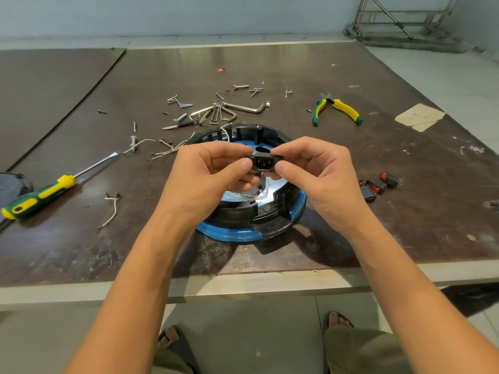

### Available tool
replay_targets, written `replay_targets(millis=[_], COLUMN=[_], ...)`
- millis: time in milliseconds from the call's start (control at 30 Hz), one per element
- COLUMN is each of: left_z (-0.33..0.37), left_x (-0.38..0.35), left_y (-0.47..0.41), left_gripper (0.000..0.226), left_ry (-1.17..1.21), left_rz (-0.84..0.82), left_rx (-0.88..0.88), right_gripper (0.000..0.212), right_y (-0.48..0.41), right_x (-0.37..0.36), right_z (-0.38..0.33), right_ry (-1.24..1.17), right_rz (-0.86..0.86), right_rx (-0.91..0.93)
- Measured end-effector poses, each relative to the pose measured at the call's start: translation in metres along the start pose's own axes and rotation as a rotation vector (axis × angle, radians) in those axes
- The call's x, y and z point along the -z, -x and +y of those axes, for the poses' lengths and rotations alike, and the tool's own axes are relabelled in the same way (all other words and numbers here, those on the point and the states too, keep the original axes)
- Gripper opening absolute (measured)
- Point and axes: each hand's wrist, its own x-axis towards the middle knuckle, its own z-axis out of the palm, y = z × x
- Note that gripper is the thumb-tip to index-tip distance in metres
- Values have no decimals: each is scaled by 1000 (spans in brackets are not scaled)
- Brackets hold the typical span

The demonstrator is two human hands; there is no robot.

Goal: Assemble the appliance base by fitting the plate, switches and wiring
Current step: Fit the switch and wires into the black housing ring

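A round black appliance base [272, 211] with a blue rim and a shiny metal plate inside lies on the table in front of me. Above it I hold a small black power socket [263, 161] with metal pins showing. My left hand [213, 174] pinches its left end between thumb and fingers, and my right hand [316, 174] pinches its right end. Several black and red rocker switches [379, 186] lie to the right of the base. White wires [162, 148] trail from the base's far left side.
A green and yellow screwdriver [43, 194] lies at the left, pliers [337, 109] at the far right. Screws and hex keys [216, 110] are scattered behind the base. A loose white wire [110, 211] lies near the screwdriver. Paper scrap [420, 117] at right.
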Motion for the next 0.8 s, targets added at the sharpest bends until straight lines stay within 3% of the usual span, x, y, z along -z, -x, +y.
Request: replay_targets(millis=[667,800], left_z=[5,8], left_x=[-6,-4], left_y=[5,7], left_gripper=[19,19], left_ry=[-64,-175], left_rz=[17,19], left_rx=[-64,-102], right_gripper=[26,26], right_y=[-1,0], right_x=[6,8], right_z=[-3,-3], right_ry=[26,42], right_rz=[-55,-82], right_rx=[15,16])
